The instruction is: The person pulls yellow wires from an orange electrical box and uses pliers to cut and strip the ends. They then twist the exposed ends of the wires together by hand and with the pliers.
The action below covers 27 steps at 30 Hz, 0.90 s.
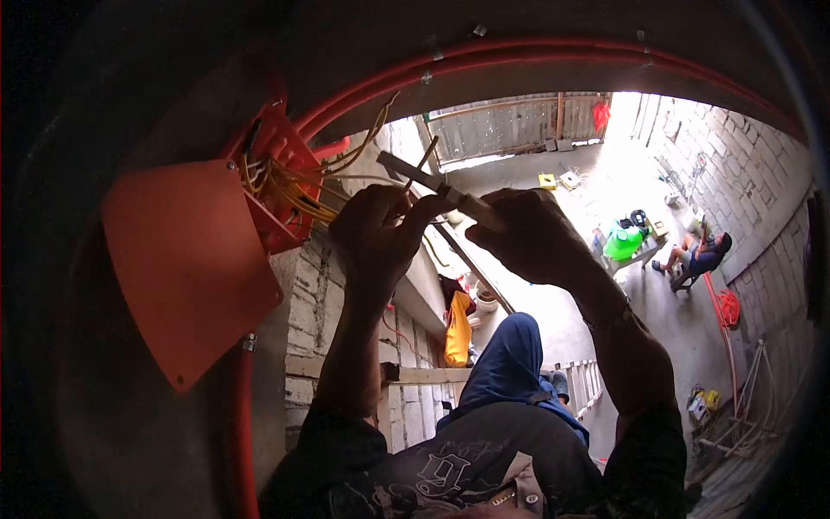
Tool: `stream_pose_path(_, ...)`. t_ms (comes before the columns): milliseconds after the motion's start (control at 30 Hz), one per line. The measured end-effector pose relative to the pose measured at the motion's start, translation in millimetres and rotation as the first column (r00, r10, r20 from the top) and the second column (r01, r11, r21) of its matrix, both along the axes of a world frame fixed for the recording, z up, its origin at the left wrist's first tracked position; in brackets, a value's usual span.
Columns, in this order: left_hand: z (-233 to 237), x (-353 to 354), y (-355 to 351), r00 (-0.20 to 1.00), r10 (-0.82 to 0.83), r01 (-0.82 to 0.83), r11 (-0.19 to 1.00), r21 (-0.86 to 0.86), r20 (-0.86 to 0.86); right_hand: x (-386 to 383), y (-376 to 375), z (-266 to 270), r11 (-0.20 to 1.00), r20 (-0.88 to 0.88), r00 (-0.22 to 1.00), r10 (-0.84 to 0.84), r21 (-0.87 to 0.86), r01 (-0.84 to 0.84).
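Note:
My right hand [529, 235] is closed around the handle of a knife [413, 172] whose flat blade points up and left. Beside it, my left hand [380, 227] is closed in a pinch on a wire [423, 161], with the wire's end sticking up past the blade. The blade crosses that wire just above my left fingers; whether it touches is hard to make out. Left of my hands, several yellow and white wires [303, 180] come out of a red electrical box [290, 147]. Its orange-red cover [190, 268] hangs at an angle in front.
Red conduit [484, 57] runs along the ceiling, and another red pipe [245, 432] goes down the wall. A wooden ladder [432, 375] is below me. On the floor far below, a person [705, 255] sits near a table with a green item [624, 242].

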<state>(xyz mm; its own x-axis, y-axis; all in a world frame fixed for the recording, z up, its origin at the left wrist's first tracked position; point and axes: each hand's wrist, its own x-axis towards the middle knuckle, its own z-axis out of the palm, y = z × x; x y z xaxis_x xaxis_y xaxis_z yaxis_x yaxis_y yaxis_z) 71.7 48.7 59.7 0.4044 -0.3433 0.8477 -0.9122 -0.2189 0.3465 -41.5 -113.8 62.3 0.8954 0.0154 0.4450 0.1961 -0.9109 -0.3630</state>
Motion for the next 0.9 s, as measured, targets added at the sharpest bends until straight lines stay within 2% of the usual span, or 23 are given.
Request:
stream_pose_path(67,-2,0,-4,0.985,0.134,-0.131,0.991,-0.029,0.109,-3,9,7,0.924,-0.203,0.976,-0.077,0.353,0.147)
stream_pose_path(100,-1,2,-7,0.993,0.093,-0.089,0.995,-0.052,0.079,-2,12,-3,0.949,0.035,0.996,-0.08,0.308,0.065)
stream_pose_path(133,0,2,-9,0.997,0.051,-0.047,0.996,-0.081,0.054,-1,15,-13,0.948,0.027,0.996,-0.08,0.312,0.067)
stream_pose_path(200,5,-2,-7,1.0,0.017,-0.017,0.998,-0.056,0.007,3,23,-30,0.833,0.098,0.987,-0.126,0.551,0.052)
stream_pose_path(267,9,-2,-6,0.999,-0.023,0.022,0.999,-0.043,-0.023,1,30,-34,0.795,0.024,0.989,-0.143,0.598,0.101)
stream_pose_path(333,12,0,-1,0.999,-0.02,0.023,0.993,0.119,-0.028,9,28,-39,0.958,0.227,0.966,-0.123,0.282,0.056)
stream_pose_path(367,0,9,-2,0.996,-0.072,0.077,0.994,0.083,-0.055,3,26,-35,0.851,0.087,0.986,-0.14,0.52,0.074)
stream_pose_path(400,3,9,-6,0.996,-0.083,0.087,0.993,0.081,-0.045,0,21,-30,0.852,0.097,0.984,-0.15,0.518,0.079)
stream_pose_path(467,5,7,-12,0.988,-0.152,0.151,0.988,-0.046,-0.025,-7,10,-25,0.975,0.264,0.955,-0.137,0.207,0.083)
stream_pose_path(500,16,-2,-10,0.994,-0.104,0.103,0.993,0.055,0.015,-11,7,-25,0.919,0.168,0.972,-0.161,0.385,0.085)
stream_pose_path(533,16,-2,-6,0.994,-0.109,0.108,0.993,0.051,0.014,-10,4,-31,0.92,0.168,0.972,-0.165,0.382,0.09)
stream_pose_path(600,17,0,1,1.0,-0.006,0.0,0.964,0.265,0.021,-5,-5,-48,0.992,0.503,0.857,-0.111,0.007,0.125)
stream_pose_path(633,15,0,1,0.996,-0.085,0.088,0.982,0.17,-0.026,-12,-18,-49,0.969,0.367,0.913,-0.178,-0.098,0.228)
stream_pose_path(667,14,0,3,0.996,-0.083,0.087,0.982,0.167,-0.028,-22,-36,-55,0.943,0.353,0.918,-0.183,-0.201,0.265)
stream_pose_path(733,13,-1,4,0.992,-0.109,0.091,0.971,0.22,0.069,-44,-52,-45,0.951,0.345,0.886,-0.31,0.109,0.29)
stream_pose_path(800,14,-1,3,0.984,-0.15,0.13,0.973,0.191,0.093,-67,-67,-25,0.914,0.379,0.9,-0.214,-0.248,0.322)
stream_pose_path(833,13,-1,4,0.982,-0.147,0.121,0.973,0.198,0.12,-75,-74,-23,0.908,0.305,0.918,-0.256,-0.249,0.336)
stream_pose_path(867,12,0,5,0.978,-0.144,0.112,0.972,0.205,0.148,-77,-84,-25,0.881,0.336,0.916,-0.22,-0.335,0.335)
stream_pose_path(900,12,0,6,0.972,-0.172,0.142,0.973,0.183,0.159,-81,-83,-17,0.882,0.334,0.917,-0.217,-0.336,0.331)
